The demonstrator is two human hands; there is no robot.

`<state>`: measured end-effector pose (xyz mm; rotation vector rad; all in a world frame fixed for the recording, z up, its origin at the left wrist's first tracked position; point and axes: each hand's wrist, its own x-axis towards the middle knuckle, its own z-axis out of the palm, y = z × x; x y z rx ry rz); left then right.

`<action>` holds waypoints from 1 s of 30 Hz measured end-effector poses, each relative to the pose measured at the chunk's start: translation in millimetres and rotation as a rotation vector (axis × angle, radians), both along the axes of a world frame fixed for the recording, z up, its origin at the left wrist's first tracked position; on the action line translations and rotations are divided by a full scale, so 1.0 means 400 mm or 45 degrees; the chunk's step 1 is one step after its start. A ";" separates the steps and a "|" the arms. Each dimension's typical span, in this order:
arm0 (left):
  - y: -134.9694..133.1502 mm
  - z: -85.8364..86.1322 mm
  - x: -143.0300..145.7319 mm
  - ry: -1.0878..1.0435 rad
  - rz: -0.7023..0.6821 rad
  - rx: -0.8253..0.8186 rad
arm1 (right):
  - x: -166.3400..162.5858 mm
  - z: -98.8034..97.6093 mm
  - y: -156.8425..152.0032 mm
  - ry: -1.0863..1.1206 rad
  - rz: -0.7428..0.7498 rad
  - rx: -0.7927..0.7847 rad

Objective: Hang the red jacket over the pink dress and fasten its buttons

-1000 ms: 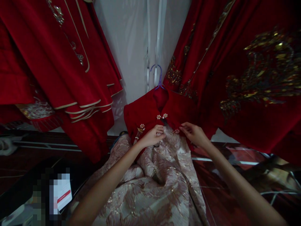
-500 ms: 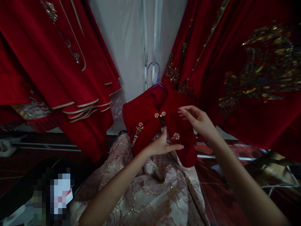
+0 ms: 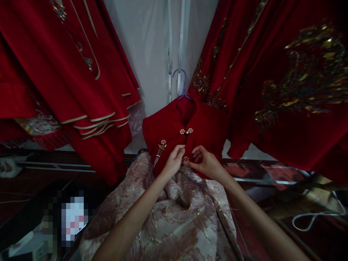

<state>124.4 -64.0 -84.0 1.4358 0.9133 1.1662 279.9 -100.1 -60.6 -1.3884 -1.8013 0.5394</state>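
A red jacket (image 3: 168, 125) hangs on a purple hanger (image 3: 185, 87) in front of me. Beaded flower fasteners (image 3: 186, 131) join its front near the neck, and a tasselled flower ornament (image 3: 161, 146) decorates the left side. My left hand (image 3: 175, 159) is closed, its fingers pinching the jacket's front opening. Beside it, my right hand (image 3: 208, 163) has curled fingers, closed at the other front edge, its thumb by a lower beaded flower (image 3: 185, 158). Fingertips partly hide the cloth there. Shiny patterned pale fabric (image 3: 187, 221) lies below the hands.
Red garments with pale trim (image 3: 100, 119) hang at left. At right hangs a red garment with gold embroidery (image 3: 312, 79). White metal poles (image 3: 181, 40) rise behind the hanger. A white cord (image 3: 304, 228) lies low at right, and a pixelated bright shape (image 3: 74, 219) shows lower left.
My right hand has come down and left from the jacket's upper right to its front edge. My left hand has moved up slightly, fingers closing. The jacket's right panel has been drawn inward.
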 end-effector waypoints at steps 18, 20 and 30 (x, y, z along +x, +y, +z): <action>0.009 -0.019 -0.105 0.099 0.310 0.187 | -0.072 -0.017 -0.003 0.270 -0.017 0.009; 0.041 -0.020 -0.125 0.112 0.512 0.274 | -0.069 -0.021 -0.007 0.293 -0.024 0.006; 0.115 -0.065 -0.132 0.151 0.619 0.165 | -0.073 -0.051 -0.039 0.488 -0.056 -0.041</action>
